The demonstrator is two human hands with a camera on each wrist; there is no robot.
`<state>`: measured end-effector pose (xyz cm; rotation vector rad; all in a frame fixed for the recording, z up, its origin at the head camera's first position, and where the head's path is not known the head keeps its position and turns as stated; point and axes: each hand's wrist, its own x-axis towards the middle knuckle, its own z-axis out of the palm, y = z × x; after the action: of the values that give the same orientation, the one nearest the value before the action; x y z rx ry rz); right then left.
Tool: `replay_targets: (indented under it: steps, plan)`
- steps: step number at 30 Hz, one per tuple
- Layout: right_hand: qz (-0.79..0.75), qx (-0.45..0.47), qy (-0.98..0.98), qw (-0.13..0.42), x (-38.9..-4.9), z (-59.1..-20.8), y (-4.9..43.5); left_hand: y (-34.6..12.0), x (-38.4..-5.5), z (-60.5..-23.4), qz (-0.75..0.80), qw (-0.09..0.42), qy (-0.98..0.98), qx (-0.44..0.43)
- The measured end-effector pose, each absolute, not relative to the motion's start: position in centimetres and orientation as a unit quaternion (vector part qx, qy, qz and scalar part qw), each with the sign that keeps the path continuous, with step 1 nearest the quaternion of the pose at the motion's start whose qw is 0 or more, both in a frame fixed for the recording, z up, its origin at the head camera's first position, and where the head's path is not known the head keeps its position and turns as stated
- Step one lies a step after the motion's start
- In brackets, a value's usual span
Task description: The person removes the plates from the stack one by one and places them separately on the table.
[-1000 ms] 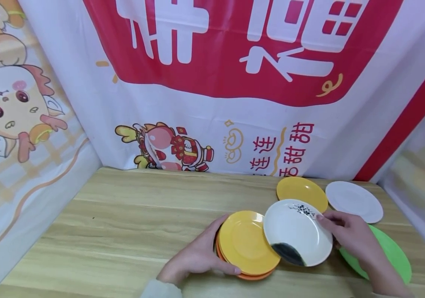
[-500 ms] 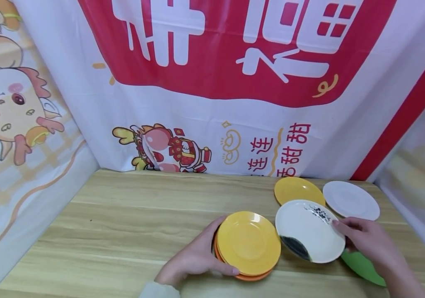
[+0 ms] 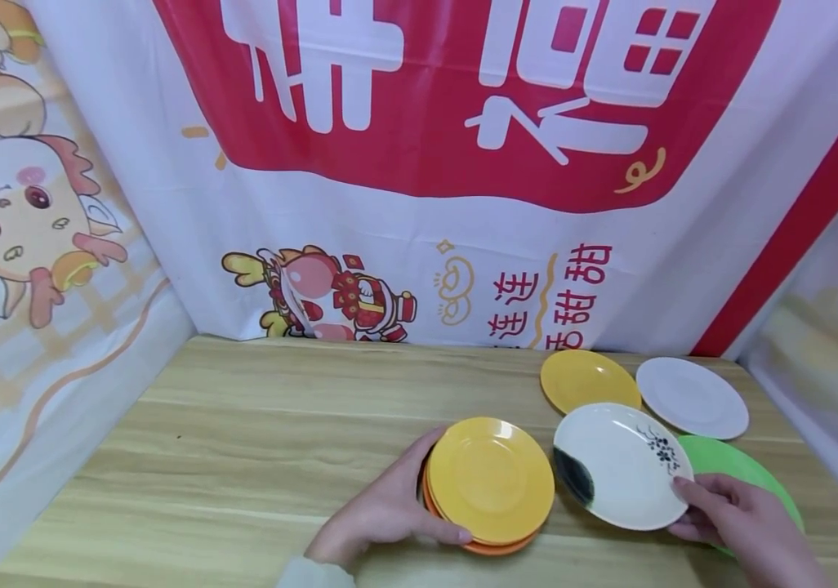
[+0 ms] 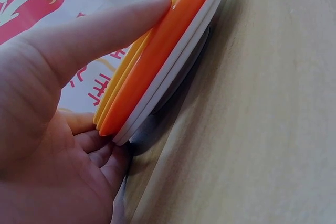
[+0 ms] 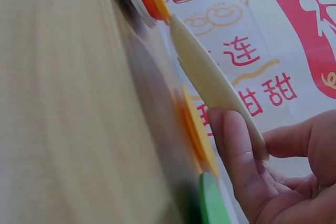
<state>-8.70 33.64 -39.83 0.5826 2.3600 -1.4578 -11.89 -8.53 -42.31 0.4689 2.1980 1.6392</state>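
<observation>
In the head view, my left hand [image 3: 390,502] holds the near-left rim of a stack of plates [image 3: 492,482]. The top plate is yellow. Edge on in the left wrist view, the stack shows yellow, orange [image 4: 168,51] and white [image 4: 168,72] layers with a dark one underneath. My right hand [image 3: 746,518] pinches the right rim of a white patterned plate [image 3: 625,469], thumb on top and fingers below. This plate has a dark patch at its left and a black floral print. It is held tilted above the table, just right of the stack, as the right wrist view shows.
Behind the patterned plate lie yellow plates [image 3: 588,380], with a white plate [image 3: 691,398] to their right. A green plate [image 3: 738,461] is partly covered by my right hand. All rest on a wooden table [image 3: 257,425], before a printed cloth backdrop [image 3: 360,184].
My right hand has moved the patterned plate right, off its overlap with the yellow top plate, then a little nearer and turned clockwise. The left hand stays on the stack.
</observation>
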Motion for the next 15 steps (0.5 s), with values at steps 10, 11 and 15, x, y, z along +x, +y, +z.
replay_targets:
  steps: [10,11,15]
  plan:
    - [-0.538,0.208,0.802,0.154,-7.8,-41.5,32.6,-8.6,-11.9,-42.3,0.578,0.184,0.780,0.151]
    - [-0.540,0.210,0.800,0.155,-7.8,-41.6,32.4,-8.5,-11.9,-42.3,0.578,0.186,0.780,0.150]
    - [-0.546,0.225,0.791,0.162,-7.7,-41.7,32.3,-8.4,-12.0,-42.2,0.577,0.189,0.780,0.151]
